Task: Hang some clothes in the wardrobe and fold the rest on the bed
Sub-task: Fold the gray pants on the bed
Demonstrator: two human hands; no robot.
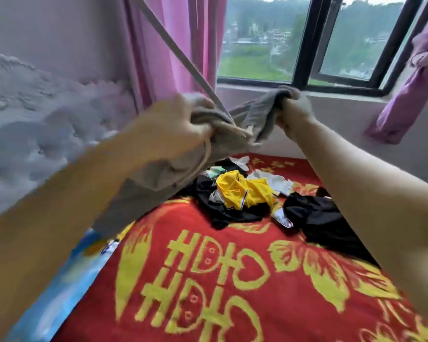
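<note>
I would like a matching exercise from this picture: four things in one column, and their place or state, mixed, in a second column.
Things:
1. grey garment
2. yellow garment
3. pink curtain
4. red blanket

Places or states:
A. hangs left of the window
B. covers the bed
C. held up by the left hand and the right hand
D. lies on the clothes pile

Pairs: 1-C, 2-D, 3-A, 4-B

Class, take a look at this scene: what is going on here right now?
A person holds a grey-beige garment up over the bed, the left hand and right hand each gripping an end. On the red and yellow blanket lies an unsorted pile: a yellow top and black clothes. None of it is folded yet.
</note>
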